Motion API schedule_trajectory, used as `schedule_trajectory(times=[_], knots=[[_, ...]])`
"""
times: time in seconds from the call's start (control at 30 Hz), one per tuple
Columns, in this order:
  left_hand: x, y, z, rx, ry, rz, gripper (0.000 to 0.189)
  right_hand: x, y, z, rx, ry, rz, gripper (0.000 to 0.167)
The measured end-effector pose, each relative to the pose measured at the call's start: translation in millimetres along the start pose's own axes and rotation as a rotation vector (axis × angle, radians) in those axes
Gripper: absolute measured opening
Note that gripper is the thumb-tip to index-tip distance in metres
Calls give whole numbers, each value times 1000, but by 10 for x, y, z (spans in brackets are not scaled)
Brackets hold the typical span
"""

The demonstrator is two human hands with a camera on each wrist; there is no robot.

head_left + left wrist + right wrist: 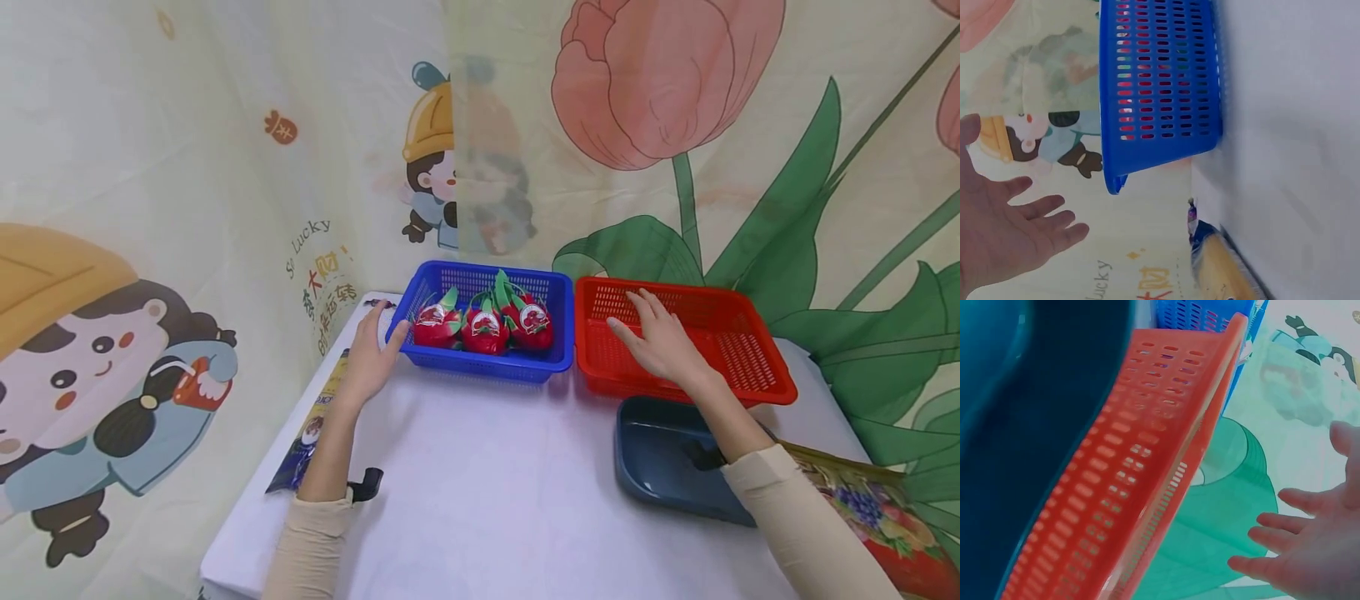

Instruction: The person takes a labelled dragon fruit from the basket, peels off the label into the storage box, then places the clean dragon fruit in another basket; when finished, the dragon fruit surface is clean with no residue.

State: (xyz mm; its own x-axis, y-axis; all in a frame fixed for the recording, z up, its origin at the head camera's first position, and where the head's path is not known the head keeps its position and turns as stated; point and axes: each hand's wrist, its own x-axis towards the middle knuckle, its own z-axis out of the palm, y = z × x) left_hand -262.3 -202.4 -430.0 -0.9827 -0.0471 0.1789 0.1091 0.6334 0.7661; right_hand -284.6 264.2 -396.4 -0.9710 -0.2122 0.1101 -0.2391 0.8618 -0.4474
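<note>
My left hand (pixel 369 357), fingers spread, is at the left end of a blue plastic basket (pixel 480 367). In the left wrist view it shows apart from the basket's wall, holding nothing. Inside that basket lie several red dragon-fruit-shaped packages (pixel 485 330) with green leafy tops and round labels. Over a red plastic basket (pixel 750 342) hovers my right hand (pixel 663 343), its fingers extended and nothing in its grasp. The right wrist view shows this hand beyond the red rim (pixel 1210 406). The two baskets stand side by side.
A dark blue tub (pixel 652 458) sits in front of the red basket, under my right forearm. Near the right edge lies a bag printed with fruit (pixel 877 508). Along the left edge is a blue and yellow packet (pixel 315 429). Printed curtains (pixel 495 125) hang behind the table.
</note>
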Motion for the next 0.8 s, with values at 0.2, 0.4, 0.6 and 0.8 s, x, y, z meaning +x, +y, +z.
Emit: schedule_trajectory(times=[0.2,0.4,0.6,0.8], knots=[[31,-85,-37,-298,37,-75,74,252,-61,15,117,-6,14,82],[69,-174,-48,-481,101,-134,71,538,23,57,345,-18,66,80],[130,-285,-29,-690,165,-209,61,834,26,89,853,-64,156,81],[179,-334,15,-880,166,-281,57,1073,-94,152,1028,-130,221,86]])
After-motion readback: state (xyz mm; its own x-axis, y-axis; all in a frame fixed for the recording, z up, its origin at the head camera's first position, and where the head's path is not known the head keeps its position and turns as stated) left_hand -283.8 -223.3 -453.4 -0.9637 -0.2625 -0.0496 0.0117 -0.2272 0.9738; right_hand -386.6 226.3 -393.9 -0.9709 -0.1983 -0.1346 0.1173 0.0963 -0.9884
